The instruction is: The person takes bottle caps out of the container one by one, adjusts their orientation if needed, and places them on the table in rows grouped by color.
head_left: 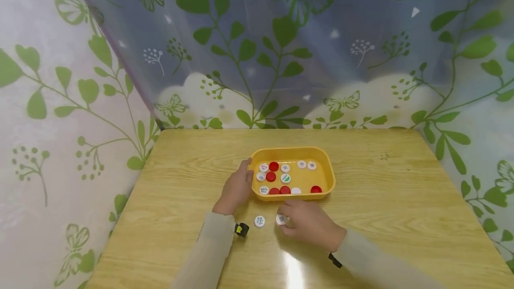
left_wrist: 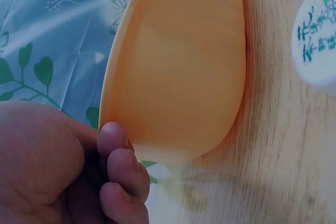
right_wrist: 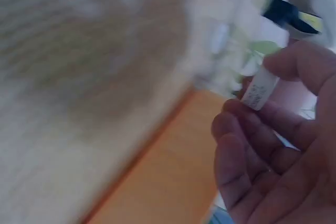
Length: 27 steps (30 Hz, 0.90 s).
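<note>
On the table sits a yellow plastic tray (head_left: 293, 198) with red and white bottle caps in it. My left hand (head_left: 237, 188) grips the tray's left rim; the left wrist view shows its curled fingertips (left_wrist: 126, 171) against the yellow end wall (left_wrist: 184, 66). In front of the tray, my right hand (head_left: 309, 224) pinches a white bottle cap (right_wrist: 261, 88) between thumb and fingers, with printing on the cap's side. Another white bottle cap (head_left: 259, 221) with green print lies on the table between the two hands, printed face up.
Inside the tray, red caps (head_left: 274, 166) and white caps (head_left: 302, 164) lie spread, mostly toward the left and the near wall. The wooden table (head_left: 385, 182) meets a leaf-patterned cloth (head_left: 249, 57) at its back edge, with similar cloth at both sides.
</note>
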Available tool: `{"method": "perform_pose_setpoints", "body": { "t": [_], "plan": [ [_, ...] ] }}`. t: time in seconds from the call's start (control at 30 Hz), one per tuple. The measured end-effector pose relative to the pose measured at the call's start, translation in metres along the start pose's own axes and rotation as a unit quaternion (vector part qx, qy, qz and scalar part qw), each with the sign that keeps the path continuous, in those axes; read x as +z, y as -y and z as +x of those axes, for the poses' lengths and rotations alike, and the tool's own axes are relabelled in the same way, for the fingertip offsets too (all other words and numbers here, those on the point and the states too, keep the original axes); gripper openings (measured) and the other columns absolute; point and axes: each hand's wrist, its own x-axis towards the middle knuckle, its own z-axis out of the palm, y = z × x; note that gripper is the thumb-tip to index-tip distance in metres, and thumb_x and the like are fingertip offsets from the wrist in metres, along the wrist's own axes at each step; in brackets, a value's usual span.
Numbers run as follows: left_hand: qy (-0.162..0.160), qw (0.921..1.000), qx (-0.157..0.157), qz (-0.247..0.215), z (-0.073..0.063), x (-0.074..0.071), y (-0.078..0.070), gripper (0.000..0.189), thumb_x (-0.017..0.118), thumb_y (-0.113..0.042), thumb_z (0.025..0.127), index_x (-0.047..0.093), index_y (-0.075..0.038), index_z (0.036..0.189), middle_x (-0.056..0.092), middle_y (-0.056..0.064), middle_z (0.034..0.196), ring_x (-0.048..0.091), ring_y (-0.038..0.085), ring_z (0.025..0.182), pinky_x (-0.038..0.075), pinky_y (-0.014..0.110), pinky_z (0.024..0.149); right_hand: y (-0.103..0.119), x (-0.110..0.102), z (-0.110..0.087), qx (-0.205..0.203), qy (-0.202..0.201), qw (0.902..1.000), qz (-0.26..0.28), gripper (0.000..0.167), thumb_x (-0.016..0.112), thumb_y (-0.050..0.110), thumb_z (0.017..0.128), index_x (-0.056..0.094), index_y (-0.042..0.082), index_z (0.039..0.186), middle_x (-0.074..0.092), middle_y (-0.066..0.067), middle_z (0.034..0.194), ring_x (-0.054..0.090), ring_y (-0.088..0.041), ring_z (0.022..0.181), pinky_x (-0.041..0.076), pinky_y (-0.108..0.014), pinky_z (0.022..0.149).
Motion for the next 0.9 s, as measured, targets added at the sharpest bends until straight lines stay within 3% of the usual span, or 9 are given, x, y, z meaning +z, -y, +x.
{"method": "perform_pose_setpoints", "body": {
  "t": [0.27,0.53,0.73,0.9],
  "plan": [
    [-0.003,1.0000,0.004,0.005,0.000,0.000,-0.001,0.049,0.043,-0.028,0.113,0.035,-0.017,0.160,0.064,0.016,0.140,0.065,0.030,0.120,0.053,0.048,0.102,-0.008,0.032,0.014,0.015,0.028,0.9994,-0.014,0.011,0.075,0.026,0.089,0.067,0.018,0.087,0.054,0.010,0.081,0.047,-0.005,0.067,0.044,-0.023,0.060],
    [-0.002,1.0000,-0.005,0.002,0.000,-0.002,-0.001,0.049,0.043,-0.029,0.113,0.035,-0.018,0.160,0.066,0.015,0.135,0.066,0.024,0.100,0.056,0.043,0.091,-0.005,0.036,0.022,0.027,0.051,0.9979,-0.029,0.013,0.077,0.027,0.087,0.068,0.018,0.088,0.057,0.009,0.083,0.049,-0.008,0.068,0.044,-0.027,0.060],
    [-0.003,1.0000,0.001,0.006,0.000,-0.003,0.000,0.049,0.045,-0.027,0.112,0.036,-0.016,0.160,0.063,0.016,0.141,0.064,0.030,0.123,0.052,0.048,0.103,-0.002,0.039,0.025,0.022,0.058,0.9974,-0.035,0.015,0.078,0.030,0.088,0.068,0.018,0.089,0.057,0.009,0.082,0.047,-0.007,0.068,0.044,-0.026,0.061],
    [-0.003,1.0000,0.005,0.008,0.000,-0.002,0.000,0.049,0.045,-0.027,0.113,0.035,-0.016,0.160,0.063,0.016,0.141,0.064,0.029,0.123,0.052,0.048,0.103,-0.003,0.040,0.027,0.029,0.070,0.9964,-0.039,0.015,0.079,0.030,0.087,0.070,0.018,0.089,0.056,0.009,0.082,0.047,-0.007,0.068,0.044,-0.025,0.060]
  ]
}}
